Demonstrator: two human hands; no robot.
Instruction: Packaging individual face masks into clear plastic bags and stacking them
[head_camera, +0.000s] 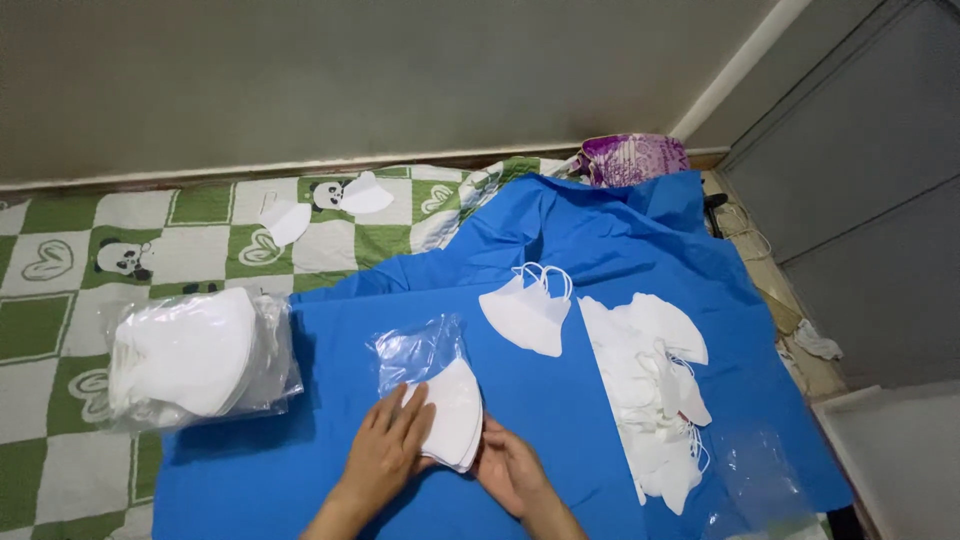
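My left hand (385, 450) lies flat on a small stack of white folded face masks (455, 415), my right hand (510, 465) pinching its near edge to keep it square at the clear plastic bag (415, 350) mouth, on the blue cloth (560, 250). Loose masks (650, 390) lie right.

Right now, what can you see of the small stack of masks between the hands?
The stack of masks is white, folded flat and fan-shaped, a few layers thick. Its upper end sits inside a clear plastic bag on the blue sheet. The left hand lies over its left side; the right hand touches its lower right edge.
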